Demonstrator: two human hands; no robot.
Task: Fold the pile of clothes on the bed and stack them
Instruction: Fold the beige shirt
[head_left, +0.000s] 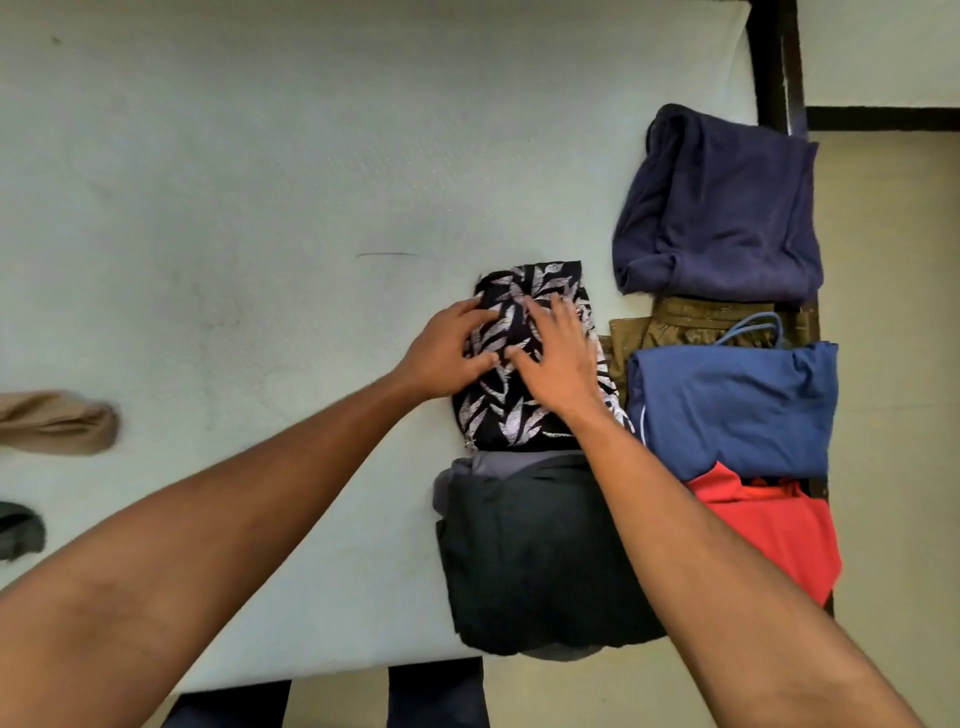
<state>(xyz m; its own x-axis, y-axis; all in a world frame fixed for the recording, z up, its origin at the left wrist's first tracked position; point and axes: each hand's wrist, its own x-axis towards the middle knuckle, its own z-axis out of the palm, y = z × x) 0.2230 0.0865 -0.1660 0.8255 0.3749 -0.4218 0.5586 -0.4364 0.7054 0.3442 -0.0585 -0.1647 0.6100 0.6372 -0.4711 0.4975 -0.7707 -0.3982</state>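
We are pressing the print garment flat, right hand fingers spread, left hand pinching it, folded clothes lying at three o'clock, two loose pieces waiting at nine.

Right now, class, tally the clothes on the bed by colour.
Blue: 2, navy garment, blue garment
Black: 2, leaf-print garment, plain black garment
Red: 1, red garment
Olive: 1, olive garment
Tan: 1, tan garment
Dark grey: 1, dark grey garment
Total: 8
Grey layer under the black: unclear, uncounted.
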